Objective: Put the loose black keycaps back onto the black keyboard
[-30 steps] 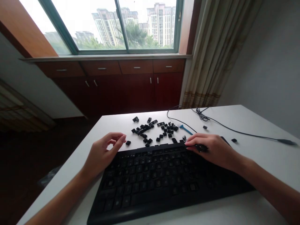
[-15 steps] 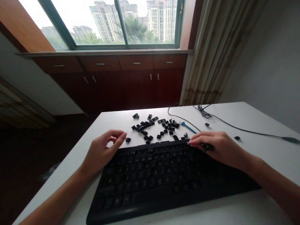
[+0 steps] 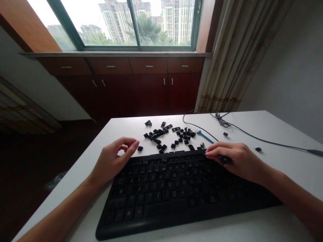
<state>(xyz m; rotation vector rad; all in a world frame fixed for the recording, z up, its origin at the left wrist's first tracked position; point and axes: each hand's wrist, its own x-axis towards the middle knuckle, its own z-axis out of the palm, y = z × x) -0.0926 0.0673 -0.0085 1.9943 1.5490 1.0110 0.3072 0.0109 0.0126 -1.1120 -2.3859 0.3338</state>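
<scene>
- My left hand (image 3: pixel 116 156) was at the keyboard's (image 3: pixel 164 209) far left corner, its thumb and forefinger drawn together at the tips; I could not tell whether anything was between them
- One loose key (image 3: pixel 140 148) lay just beyond those fingertips, on the bench (image 3: pixel 126 126)
- My right hand (image 3: pixel 234 158) was over the right part of the keyboard, fingers curled and tips brought together at the far edge; what they gripped, if anything, was too small and dark to tell
- The keyboard lay flat and slightly slanted on the bench in front of me, some of its slots bare and others still capped
- Behind it the pile (image 3: pixel 157 133) of black keys was spread out, with a second cluster (image 3: pixel 186 135) to its right
- A grey cap (image 3: pixel 202 145) was near my right fingertips, close to the keyboard's far edge
- The blue tool (image 3: pixel 205 136) slanted down towards my right hand
- The cable (image 3: pixel 264 140) ran past a tied bundle (image 3: pixel 222 119) to the right edge of view
- Two more keys (image 3: pixel 258 149) lay apart on the right, near the cable
- Beyond the bench were a cabinet (image 3: pixel 148 92) and a window (image 3: pixel 138 27)
</scene>
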